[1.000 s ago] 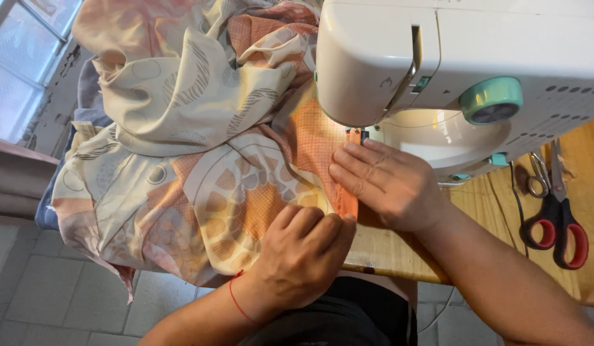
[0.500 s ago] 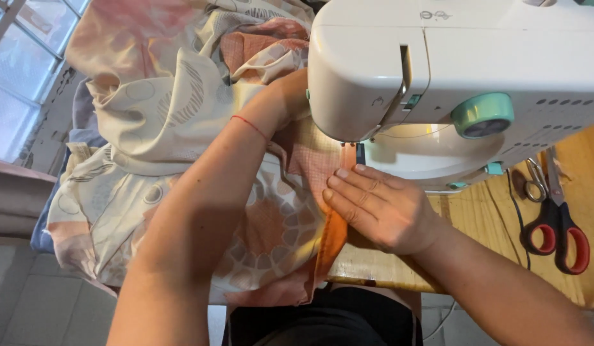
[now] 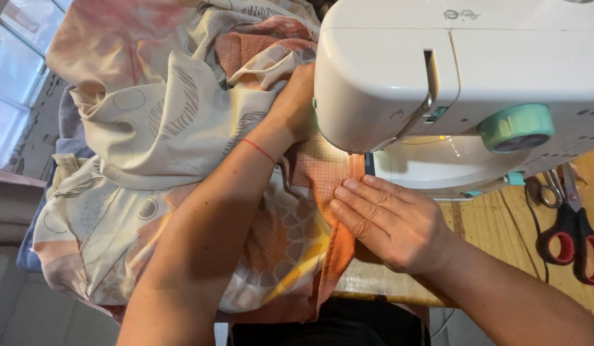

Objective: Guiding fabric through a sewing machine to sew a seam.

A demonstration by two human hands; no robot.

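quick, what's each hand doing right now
Left hand: reaches behind the sewing machine onto the fabric; fingers hidden, grip cannot be told.
Right hand: open, flat on the fabric.

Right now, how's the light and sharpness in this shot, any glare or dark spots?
Head view: soft daylight from the window at left, sharp focus throughout; a bright glow under the white plastic sewing machine near its needle area; the left hand partly hidden behind the machine; the right hand evenly lit on the peach patterned fabric; deep shadow along the bottom edge.
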